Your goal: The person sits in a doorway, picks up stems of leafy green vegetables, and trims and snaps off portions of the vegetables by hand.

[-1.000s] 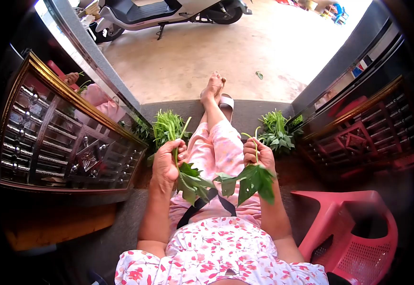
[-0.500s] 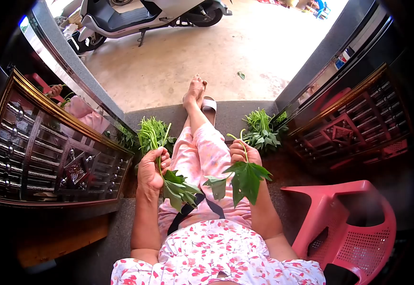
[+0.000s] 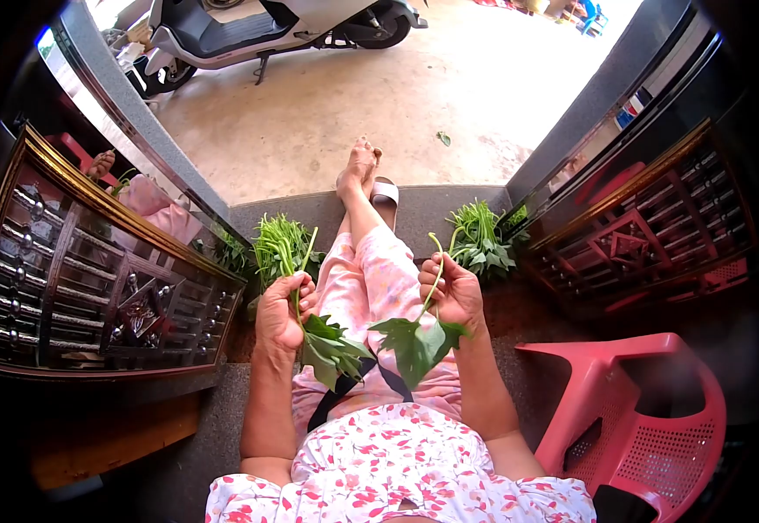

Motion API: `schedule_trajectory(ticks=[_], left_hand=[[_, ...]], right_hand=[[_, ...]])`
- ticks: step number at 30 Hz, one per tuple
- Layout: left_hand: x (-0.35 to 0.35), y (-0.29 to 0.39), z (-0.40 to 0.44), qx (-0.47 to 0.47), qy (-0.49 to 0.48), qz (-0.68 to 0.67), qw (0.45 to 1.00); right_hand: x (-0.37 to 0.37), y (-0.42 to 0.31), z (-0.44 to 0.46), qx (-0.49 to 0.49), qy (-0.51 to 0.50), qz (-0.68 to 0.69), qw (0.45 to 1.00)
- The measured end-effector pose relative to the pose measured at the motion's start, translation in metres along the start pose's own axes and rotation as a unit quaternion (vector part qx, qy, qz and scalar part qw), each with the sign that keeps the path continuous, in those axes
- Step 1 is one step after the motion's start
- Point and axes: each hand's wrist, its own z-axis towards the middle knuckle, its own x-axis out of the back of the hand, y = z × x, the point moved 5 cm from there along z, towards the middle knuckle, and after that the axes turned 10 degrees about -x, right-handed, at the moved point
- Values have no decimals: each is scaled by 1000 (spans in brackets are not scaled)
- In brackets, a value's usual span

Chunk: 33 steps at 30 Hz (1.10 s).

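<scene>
My left hand (image 3: 284, 307) is closed around the stems of a small bunch of leafy greens (image 3: 332, 349), whose leaves hang toward my lap. In my right hand (image 3: 454, 288) are thin green stems, gripped between thumb and fingers, with broad lobed leaves (image 3: 419, 347) hanging below. The stem ends poke up above both fists. Beyond my left hand lies a heap of greens (image 3: 282, 244), stems upward, beside my leg. Another pile of greens (image 3: 481, 237) rests past my right hand on the other side.
My crossed legs (image 3: 371, 261) stretch over the stone doorsill (image 3: 440, 209), beside a sandal (image 3: 385, 196). Ornate door panels (image 3: 127, 296) flank me. A pink plastic chair (image 3: 658, 418) stands at right. Outside are a parked scooter (image 3: 266, 35) and a loose leaf (image 3: 443, 138).
My right hand has turned and risen slightly, and its leaves have swung left, closer to the left hand's bunch. My left hand has barely moved.
</scene>
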Motion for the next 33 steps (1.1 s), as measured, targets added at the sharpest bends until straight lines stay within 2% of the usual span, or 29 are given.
schedule_trajectory(ticks=[3,6,12,15,18,23,25,29,33], left_hand=[[-2,-2,-1,5,-4,-3,1000],[-5,-6,-1,10,-14,-2,1000],[-20,-14,-9,9,-46,37,998],[-33,-24,-16,21,-44,55,997],[-38,-37,-17,43,-72,72,994],[-47,-51,-22,57,-82,120,988],[-47,-55,-22,63,-103,148,982],[-49,-58,-24,71,-104,149,981],[-49,-58,-23,69,-95,145,982]], right_hand=[[-3,1,1,24,1,-32,999],[-5,4,2,65,74,-47,994],[-1,15,9,30,46,-100,993],[-1,25,14,67,109,-171,977],[-10,44,16,63,170,-276,944],[-12,49,19,124,191,-334,915],[-15,45,16,178,209,-386,880],[-12,46,16,187,236,-440,846],[-10,42,13,182,228,-423,858]])
